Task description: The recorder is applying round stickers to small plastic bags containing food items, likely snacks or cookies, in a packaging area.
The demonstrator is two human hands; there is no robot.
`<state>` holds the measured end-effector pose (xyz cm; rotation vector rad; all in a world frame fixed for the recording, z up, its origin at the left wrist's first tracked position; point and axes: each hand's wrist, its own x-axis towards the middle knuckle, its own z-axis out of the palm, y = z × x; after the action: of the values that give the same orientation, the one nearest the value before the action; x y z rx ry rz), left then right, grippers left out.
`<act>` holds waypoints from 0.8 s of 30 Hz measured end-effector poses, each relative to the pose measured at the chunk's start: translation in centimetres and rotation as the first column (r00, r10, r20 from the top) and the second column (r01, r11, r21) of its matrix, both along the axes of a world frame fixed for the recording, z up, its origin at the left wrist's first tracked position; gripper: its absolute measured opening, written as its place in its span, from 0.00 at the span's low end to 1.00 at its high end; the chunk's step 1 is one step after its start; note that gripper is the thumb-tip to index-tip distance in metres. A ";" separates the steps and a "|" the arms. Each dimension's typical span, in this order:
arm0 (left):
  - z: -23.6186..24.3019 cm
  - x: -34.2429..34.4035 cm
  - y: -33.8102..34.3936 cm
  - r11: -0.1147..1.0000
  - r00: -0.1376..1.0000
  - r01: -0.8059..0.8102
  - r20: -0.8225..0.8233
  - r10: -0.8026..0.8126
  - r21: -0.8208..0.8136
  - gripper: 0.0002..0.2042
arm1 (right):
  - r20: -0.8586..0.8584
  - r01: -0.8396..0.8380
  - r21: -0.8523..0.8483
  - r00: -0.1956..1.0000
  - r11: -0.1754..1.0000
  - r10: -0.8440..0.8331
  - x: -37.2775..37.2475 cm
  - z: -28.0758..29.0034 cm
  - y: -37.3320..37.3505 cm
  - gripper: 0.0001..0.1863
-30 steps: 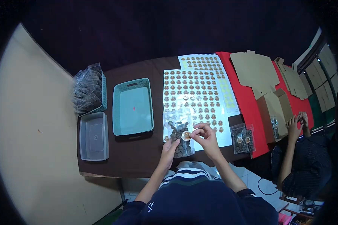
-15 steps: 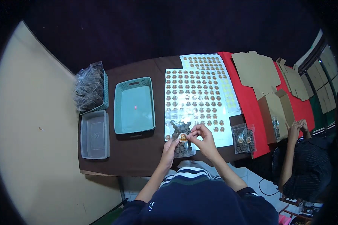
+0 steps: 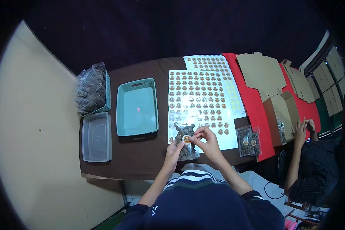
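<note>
My left hand (image 3: 171,155) grips a clear zip pouch of dark round pieces (image 3: 186,152) by its left side, thumb on the front. My right hand (image 3: 204,142) is pinched at the right edge of a round brown-and-white label (image 3: 186,139) on the pouch's front, its fingers touching it. The pouch overlaps the lower part of a white sheet with rows of round stickers (image 3: 197,86); a second sheet (image 3: 234,96) lies behind. Right of my right hand, filled pouches (image 3: 248,150) with round labels lie on the brown table.
At left stand a basket of bagged items (image 3: 90,90), a clear plastic container (image 3: 96,138) and a teal tray (image 3: 137,119). At right, cardboard boxes (image 3: 260,74) lie on red cloth (image 3: 266,151). A co-worker's hands (image 3: 303,128) are beside an open box (image 3: 274,119).
My right fingers have moved slightly left onto the pouch's front with the label, which now sits more centrally between my hands. The co-worker's hands have shifted slightly.
</note>
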<state>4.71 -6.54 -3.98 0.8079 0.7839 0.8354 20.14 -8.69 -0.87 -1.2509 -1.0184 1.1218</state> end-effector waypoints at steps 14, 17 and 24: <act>0.0 -0.1 0.0 1.000 1.000 0.002 0.020 -0.002 -0.003 0.14 | 0.085 0.039 0.055 0.995 0.998 -0.044 -0.4 0.1 0.1 0.11; -0.1 -0.1 0.0 1.000 1.000 -0.003 0.017 0.003 -0.003 0.14 | 0.087 0.073 0.061 0.993 0.995 -0.079 -0.6 0.4 0.1 0.09; -0.2 0.1 0.0 1.000 0.999 -0.016 0.034 0.016 -0.015 0.14 | 0.227 0.133 0.078 0.963 0.988 -0.148 -1.0 0.9 -0.1 0.10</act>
<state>4.76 -6.57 -4.18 0.7729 0.7664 0.8545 19.10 -8.82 0.05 -1.4047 -1.1102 0.8422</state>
